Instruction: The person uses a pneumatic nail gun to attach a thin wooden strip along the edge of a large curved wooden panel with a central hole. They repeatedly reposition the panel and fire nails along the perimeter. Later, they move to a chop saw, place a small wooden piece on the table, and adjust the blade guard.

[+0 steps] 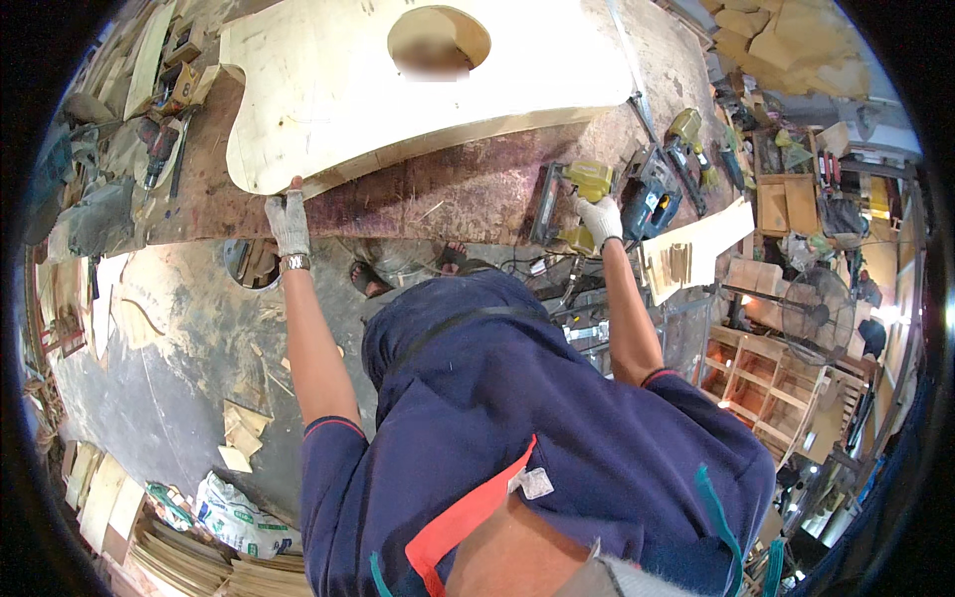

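Observation:
A large pale wooden panel with a curved outline and an oval hole lies on the worn reddish-brown workbench. My left hand, in a light knitted glove, is closed on the panel's near left corner, a fingertip showing over the edge. My right hand, gloved too, wraps round the handle of a yellow-green nail gun. The gun's dark magazine points left and sits on or just above the bench, apart from the panel; which of these I cannot tell. Its palm-side grip is hidden by my fingers.
Right of my right hand lie a blue power tool, a second yellow-green nail gun and a light board bearing thin strips. A drill lies at far left. A fan stands at right; a white bag is on the floor.

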A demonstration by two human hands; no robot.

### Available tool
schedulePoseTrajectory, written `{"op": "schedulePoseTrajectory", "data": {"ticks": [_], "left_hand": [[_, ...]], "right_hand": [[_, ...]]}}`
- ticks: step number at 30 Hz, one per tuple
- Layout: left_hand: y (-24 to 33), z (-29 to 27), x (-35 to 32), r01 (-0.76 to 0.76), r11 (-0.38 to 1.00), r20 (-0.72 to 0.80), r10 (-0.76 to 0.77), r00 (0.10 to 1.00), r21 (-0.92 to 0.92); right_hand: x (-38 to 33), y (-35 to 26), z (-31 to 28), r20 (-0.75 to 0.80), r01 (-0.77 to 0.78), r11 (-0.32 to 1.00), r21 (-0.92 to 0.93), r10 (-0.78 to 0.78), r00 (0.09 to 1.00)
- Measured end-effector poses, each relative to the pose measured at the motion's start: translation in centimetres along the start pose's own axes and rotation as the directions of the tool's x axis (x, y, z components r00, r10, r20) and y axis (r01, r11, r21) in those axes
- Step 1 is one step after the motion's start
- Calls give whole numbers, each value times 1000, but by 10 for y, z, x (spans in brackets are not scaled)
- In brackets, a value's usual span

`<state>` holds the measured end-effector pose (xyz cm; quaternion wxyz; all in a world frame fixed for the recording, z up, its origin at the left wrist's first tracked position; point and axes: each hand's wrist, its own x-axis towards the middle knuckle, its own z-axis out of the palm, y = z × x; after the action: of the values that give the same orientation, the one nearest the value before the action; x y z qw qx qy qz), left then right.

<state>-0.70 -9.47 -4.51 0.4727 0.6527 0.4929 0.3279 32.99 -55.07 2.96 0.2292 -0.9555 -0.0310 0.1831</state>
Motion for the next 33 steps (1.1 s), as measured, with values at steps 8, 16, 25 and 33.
{"op": "schedulePoseTrajectory", "data": {"ticks": [8, 16, 25, 33], "left_hand": [[9, 8, -7, -43, 989, 19, 46, 999, -140], [1, 11, -3, -70, 988, 33, 75, 997, -140], [-9, 8, -2, -67, 985, 60, 77, 995, -159], [-7, 13, -5, -120, 988, -14, 119, 993, -93]], "right_hand": [[-74, -172, -76, 76, 340, 912, 228, -365, 928], [-71, -233, -63, 319, 345, 867, 359, -462, 828], [-68, -246, -42, 317, 378, 894, 240, -441, 840], [-72, -249, -42, 289, 393, 886, 248, -455, 843]]}}
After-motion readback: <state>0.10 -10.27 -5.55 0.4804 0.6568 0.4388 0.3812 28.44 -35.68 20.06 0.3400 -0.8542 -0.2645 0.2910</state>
